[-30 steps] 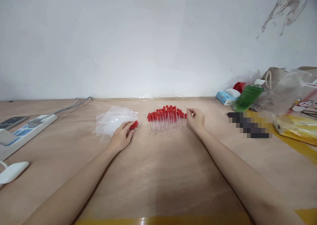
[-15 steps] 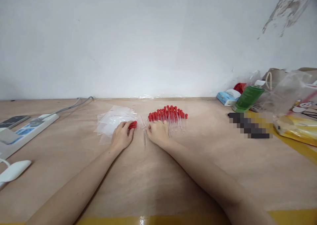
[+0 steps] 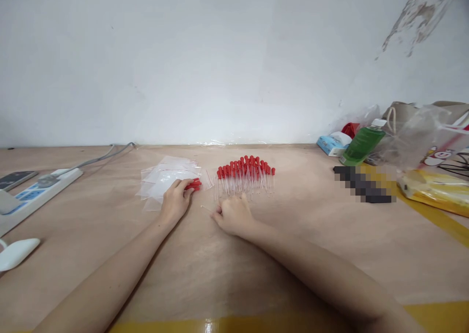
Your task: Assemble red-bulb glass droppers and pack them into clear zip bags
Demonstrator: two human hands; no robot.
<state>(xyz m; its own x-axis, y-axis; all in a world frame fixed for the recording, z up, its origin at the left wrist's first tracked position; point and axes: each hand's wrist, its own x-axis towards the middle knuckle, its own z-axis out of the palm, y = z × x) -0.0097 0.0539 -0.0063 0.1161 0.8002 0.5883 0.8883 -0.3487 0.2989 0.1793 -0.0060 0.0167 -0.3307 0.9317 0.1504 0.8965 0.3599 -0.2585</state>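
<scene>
My left hand [image 3: 176,200] is closed around several red-bulbed droppers; their red bulbs [image 3: 194,185] stick out to the right between thumb and fingers, and their tubes are hidden by the hand. My right hand [image 3: 233,215] is curled in a pinch. A thin clear dropper tube [image 3: 205,208] pokes out of it to the left, its other end hidden in the fingers. Just beyond that hand, many red-bulbed droppers [image 3: 249,169] lie in a fan, bulbs away from me, clear tubes towards me. Overlapping clear zip bags [image 3: 161,179] lie under and beyond my left hand.
On the left are a power strip [image 3: 44,196] with a grey cable, a phone [image 3: 16,180] and a white plug-like object [image 3: 20,255]. To the right stand a tissue pack [image 3: 330,146], a leaning green bottle [image 3: 362,144], plastic bags [image 3: 421,132] and a yellow packet [image 3: 436,191].
My right hand has drawn back towards me from the dropper fan, and a thin tube now juts from its fingers. The left hand stays by the bags, still gripping red bulbs.
</scene>
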